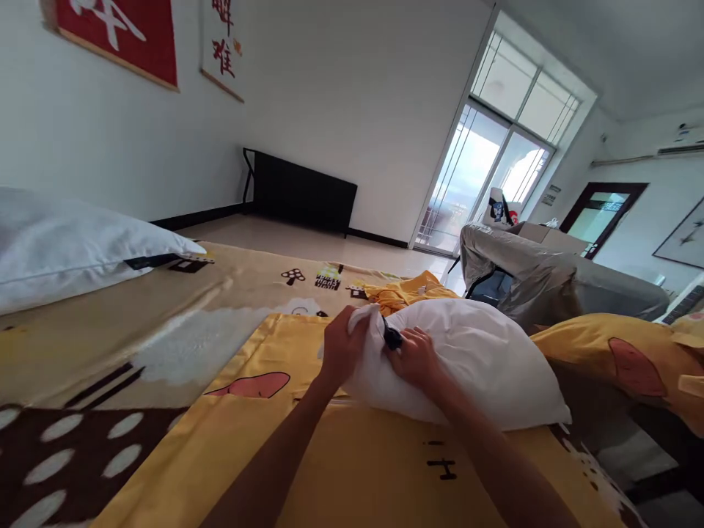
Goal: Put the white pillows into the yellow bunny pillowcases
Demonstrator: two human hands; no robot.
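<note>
Across the foreground spreads a beige patterned blanket (236, 275), printed with mushrooms and brown-and-white spots. On it, directly before you, lies a yellow fabric cover (352, 469) bearing dark lettering and a pinkish-red oval. The plump white pillow (484, 359) rests on this cover, in front of your hands and extending to the right. At far left is a second white pillow (71, 249); at far right, a yellow cushion (594, 352). Beyond the plump white pillow sits crumpled yellow cloth (412, 287). Your left hand (341, 346) pinches a raised fold at the pillow's near left end. Your right hand (418, 359) has its fingers curled together on the same end, touching a black tag (392, 336); whether they pinch the tag itself, you cannot tell.
</note>
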